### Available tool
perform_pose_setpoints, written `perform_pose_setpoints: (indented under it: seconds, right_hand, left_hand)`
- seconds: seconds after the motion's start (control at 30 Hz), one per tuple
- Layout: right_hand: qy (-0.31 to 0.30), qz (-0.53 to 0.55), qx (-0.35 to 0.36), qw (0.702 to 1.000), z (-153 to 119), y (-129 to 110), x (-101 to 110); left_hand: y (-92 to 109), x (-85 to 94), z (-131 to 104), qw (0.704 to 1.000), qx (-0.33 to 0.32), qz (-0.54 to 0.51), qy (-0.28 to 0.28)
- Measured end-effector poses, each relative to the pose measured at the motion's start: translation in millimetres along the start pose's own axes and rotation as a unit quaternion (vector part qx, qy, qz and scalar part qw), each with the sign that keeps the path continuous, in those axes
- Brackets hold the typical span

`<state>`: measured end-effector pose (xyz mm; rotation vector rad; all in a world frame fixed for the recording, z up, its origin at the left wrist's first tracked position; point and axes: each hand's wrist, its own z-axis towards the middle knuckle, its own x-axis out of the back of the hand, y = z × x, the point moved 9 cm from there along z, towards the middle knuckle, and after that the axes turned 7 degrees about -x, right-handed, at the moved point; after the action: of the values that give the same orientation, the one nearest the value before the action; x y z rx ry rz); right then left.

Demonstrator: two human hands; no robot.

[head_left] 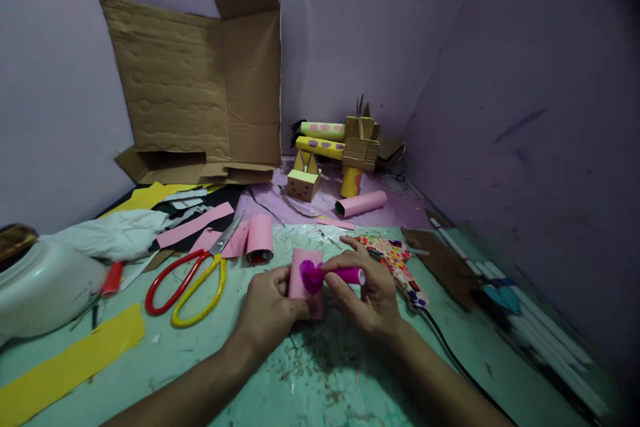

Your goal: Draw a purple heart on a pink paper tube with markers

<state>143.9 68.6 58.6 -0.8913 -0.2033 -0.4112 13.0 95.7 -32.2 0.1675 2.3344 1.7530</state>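
Note:
A pink paper-covered tube (297,273) is held upright near the middle of the table by my left hand (273,300), its fingers wrapped around the left side and lower edge. A purple patch (311,276) is coloured on the tube's face. My right hand (367,290) pinches a magenta marker (349,275), whose tip end lies against the purple patch. Behind my left hand stands another pink tube (259,237). Scissors (217,260) with one red and one yellow handle lie open to the left.
A patterned glue gun (395,263) with a black cord lies right of my right hand. Yellow paper (75,363) and a white pot (55,287) are at left. Cardboard (200,87), a small box (303,187), a pink roll (365,203) stand behind; white tubes (540,333) lie far right.

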Motion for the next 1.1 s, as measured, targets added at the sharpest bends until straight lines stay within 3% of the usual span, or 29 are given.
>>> perform_pose_setpoints:
  seconds: [0.87,1.03,1.1]
  right_hand:
    - [-0.007,0.002,0.015,1.0,-1.9,-3.6,-0.3]
    - [-0.01,0.012,0.012,1.0,-0.4,-3.3,-0.5]
    - [0.018,0.034,-0.01,0.999,1.4,2.3,6.5]
  left_hand:
    - [4.0,0.3,0.2,0.999,-0.028,0.032,0.0]
    - [1.7,-1.4,1.2,1.0,-0.023,-0.002,-0.013]
    - [0.7,-0.3,1.6,0.999,-0.014,-0.029,-0.008]
